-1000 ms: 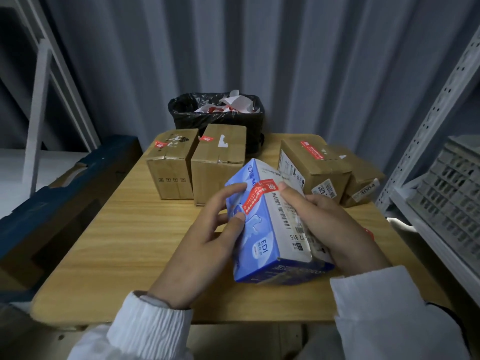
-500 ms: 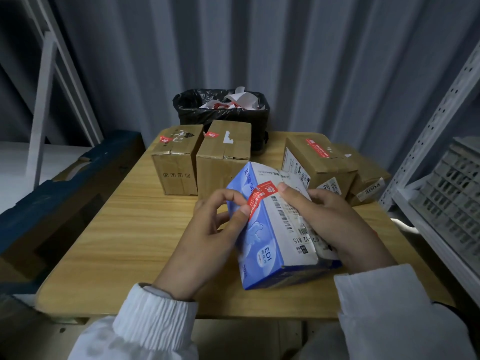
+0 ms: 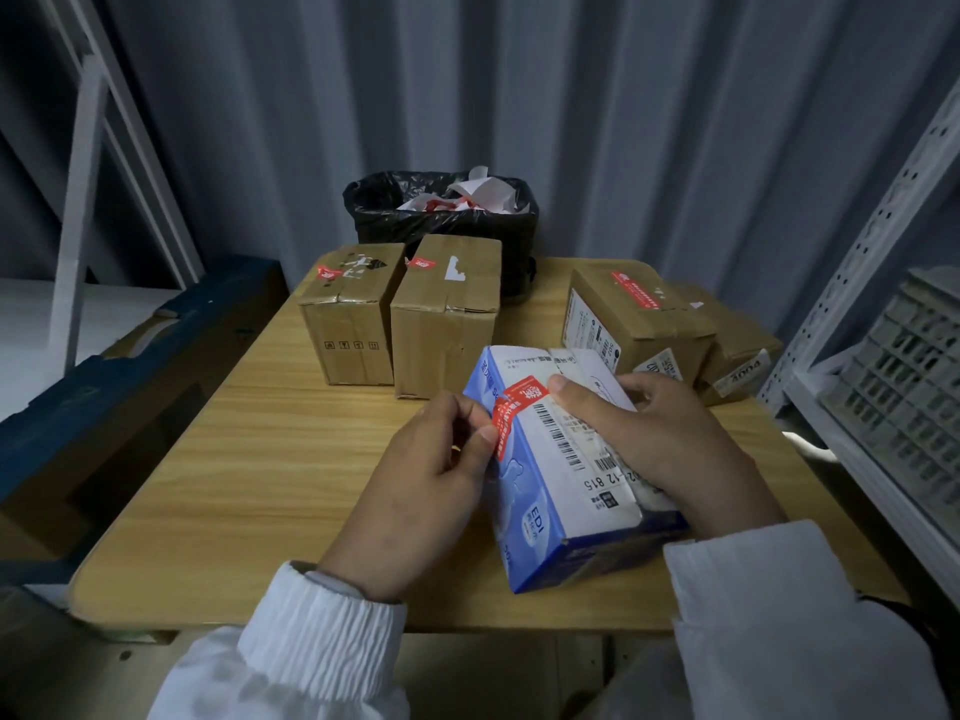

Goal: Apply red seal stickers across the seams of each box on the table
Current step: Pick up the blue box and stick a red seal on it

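A blue and white box (image 3: 561, 491) stands tilted on the wooden table (image 3: 249, 475) in front of me. A red seal sticker (image 3: 514, 415) runs across its upper left edge. My left hand (image 3: 415, 491) has curled fingers, and its thumb presses the sticker's lower end onto the box's blue side. My right hand (image 3: 660, 444) grips the box from the right, its thumb pressing the sticker's upper end on the white face.
Two brown cartons (image 3: 353, 314) (image 3: 447, 314) with small red stickers stand at the back left. Two more cartons (image 3: 639, 319) (image 3: 743, 350) lie at the back right, one with a red strip. A black-lined bin (image 3: 441, 215) stands behind. Metal shelving (image 3: 883, 314) runs along the right.
My left fingers have curled in, and the thumb has slid down along the sticker on the blue side. The view has shifted slightly; the box stays in both hands.
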